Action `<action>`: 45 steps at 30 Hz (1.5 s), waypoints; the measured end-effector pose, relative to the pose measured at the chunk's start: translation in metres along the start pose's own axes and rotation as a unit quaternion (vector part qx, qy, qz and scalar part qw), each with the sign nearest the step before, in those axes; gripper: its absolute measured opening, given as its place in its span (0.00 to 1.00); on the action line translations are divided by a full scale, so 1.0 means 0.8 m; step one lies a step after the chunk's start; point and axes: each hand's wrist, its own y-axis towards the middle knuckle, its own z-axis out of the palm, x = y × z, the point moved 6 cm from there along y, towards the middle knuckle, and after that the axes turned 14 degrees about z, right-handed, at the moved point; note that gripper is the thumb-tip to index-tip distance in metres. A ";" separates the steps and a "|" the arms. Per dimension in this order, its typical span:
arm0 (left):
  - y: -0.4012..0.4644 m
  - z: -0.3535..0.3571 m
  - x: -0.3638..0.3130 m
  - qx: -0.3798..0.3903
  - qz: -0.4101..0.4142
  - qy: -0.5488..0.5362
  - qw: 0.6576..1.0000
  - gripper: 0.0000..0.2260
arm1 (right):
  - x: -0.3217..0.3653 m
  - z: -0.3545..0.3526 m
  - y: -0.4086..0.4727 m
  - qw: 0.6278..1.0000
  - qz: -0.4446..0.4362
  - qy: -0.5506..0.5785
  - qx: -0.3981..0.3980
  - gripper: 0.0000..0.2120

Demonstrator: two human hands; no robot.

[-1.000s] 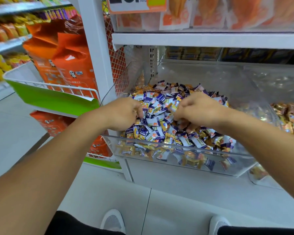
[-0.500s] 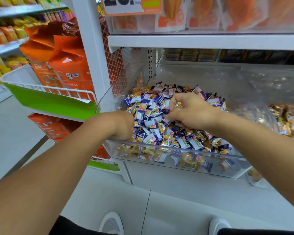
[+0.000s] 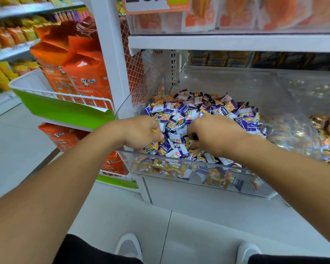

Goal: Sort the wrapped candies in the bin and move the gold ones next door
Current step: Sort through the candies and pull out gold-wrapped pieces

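Two hands, left hand (image 3: 141,133), right hand (image 3: 215,136), curled in one candy bin (image 3: 198,173)

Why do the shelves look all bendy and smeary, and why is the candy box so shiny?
In the head view, the wide lens bends the white shelf post and stretches both arms; the snack shelves on the far left are blurred; light glares off the clear bin, so the candies behind its front wall look hazy.

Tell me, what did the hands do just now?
The right hand came down from the middle of the pile to dig near the bin's front wall. The left hand hardly moved and pinches something gold. The candies and gold bin stayed put.
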 end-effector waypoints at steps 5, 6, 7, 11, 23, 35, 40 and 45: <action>-0.006 0.006 -0.007 0.041 0.017 0.044 0.998 0.20 | -0.038 -0.033 -0.001 0.886 0.114 0.443 0.076 0.14; -0.007 0.009 -0.009 0.049 0.016 0.045 0.998 0.24 | -0.045 -0.028 -0.003 0.827 0.157 0.528 0.117 0.13; -0.008 0.011 -0.010 0.055 0.009 0.049 0.997 0.28 | -0.047 -0.021 -0.007 0.755 0.193 0.606 0.162 0.11; -0.005 0.019 -0.012 0.079 -0.043 0.043 0.995 0.32 | -0.038 -0.008 -0.020 0.549 0.255 0.745 0.279 0.05; -0.005 0.009 0.005 -0.036 -0.062 -0.251 0.965 0.16 | 0.007 0.018 -0.020 0.979 -0.053 0.092 0.175 0.10; 0.000 -0.002 -0.007 -0.133 0.013 -0.260 0.956 0.12 | -0.035 -0.010 -0.019 0.787 0.129 0.561 0.222 0.11; 0.006 -0.007 -0.016 -0.175 0.038 -0.248 0.952 0.11 | -0.075 -0.019 -0.008 0.589 0.245 0.751 0.170 0.03; 0.019 -0.001 -0.022 -0.179 0.027 -0.305 0.935 0.17 | -0.071 -0.017 -0.007 0.571 0.271 0.756 0.171 0.19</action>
